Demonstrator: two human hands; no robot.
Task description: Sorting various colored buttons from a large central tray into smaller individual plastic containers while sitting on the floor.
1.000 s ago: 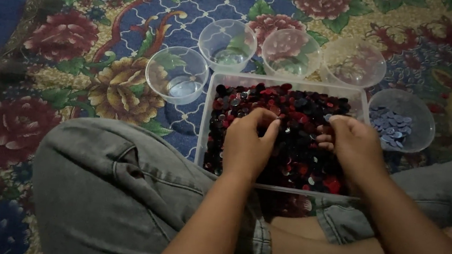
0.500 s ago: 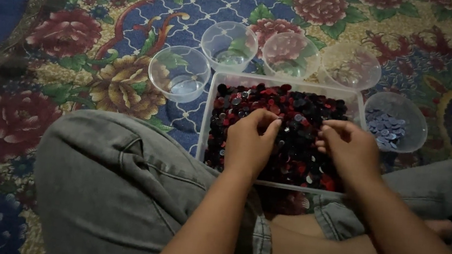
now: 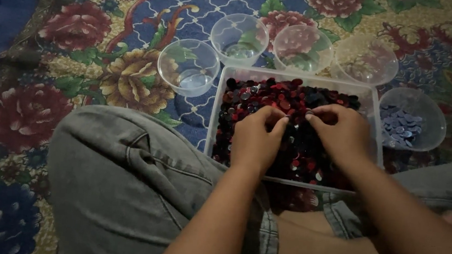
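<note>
A clear rectangular plastic tub [image 3: 373, 94] sits on the carpet in front of my crossed legs, filled with small round discs [image 3: 273, 95] in red, dark and black. My left hand [image 3: 255, 138] rests palm down on the discs, fingers curled into the pile. My right hand [image 3: 341, 133] lies beside it with its fingertips pinched together among the discs near the left hand's fingers. Whether either hand has a disc pinched is hidden by the fingers.
Several clear plastic cups ring the tub: one at the left [image 3: 187, 66], three along the far side [image 3: 239, 37] [image 3: 302, 47] [image 3: 366, 60], and one at the right [image 3: 412, 118] that has pale blue discs in it. A flowered carpet [image 3: 81, 24] lies beneath. My grey-trousered knee [image 3: 121, 178] is at the front left.
Both hands have drawn closer together over the discs, the right fingertips moving toward the left hand. The view has shifted slightly.
</note>
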